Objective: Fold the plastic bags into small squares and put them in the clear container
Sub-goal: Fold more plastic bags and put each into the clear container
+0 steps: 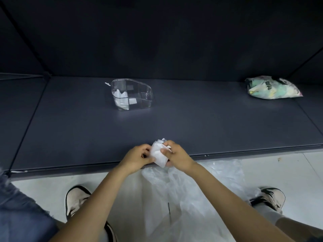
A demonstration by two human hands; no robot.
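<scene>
Both hands hold a small folded white plastic bag (158, 153) just above the front edge of the dark table (209, 123). My left hand (138, 158) pinches its left side; my right hand (176, 157) grips its right side with the thumb on top. A clear container (139, 97) stands at the table's back, left of centre, with folded white bags inside its left part. Loose translucent plastic bags (192, 198) lie across my lap and the floor below my arms.
A stuffed printed bag (272, 88) lies at the table's far right. Dark walls enclose the table at the back and sides. A pale floor with my two shoes (76, 199) is below the table's front edge.
</scene>
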